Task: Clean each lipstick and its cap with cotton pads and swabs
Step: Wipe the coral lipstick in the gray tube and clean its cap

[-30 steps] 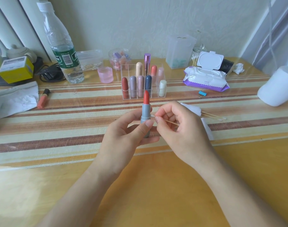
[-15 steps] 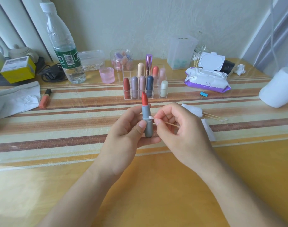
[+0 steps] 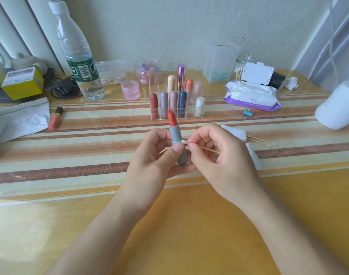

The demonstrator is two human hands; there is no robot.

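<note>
while the left hand [image 3: 159, 159] grips it upright above the striped table [image 3: 70, 155], lipstick [image 3: 176, 139]: matte grey cylindrical tube, glossy red rounded bullet; right hand [image 3: 219, 155] pinches wooden-stemmed cotton swab [image 3: 201, 147], white tip touching the tube.

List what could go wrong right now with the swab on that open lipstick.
1. The red bullet stands exposed above the grey lipstick tube; a slip of the cotton swab or the right hand could smear or dent it.
2. The left hand grips only the tube's lower part, so sideways swab pressure might tip it.
</note>
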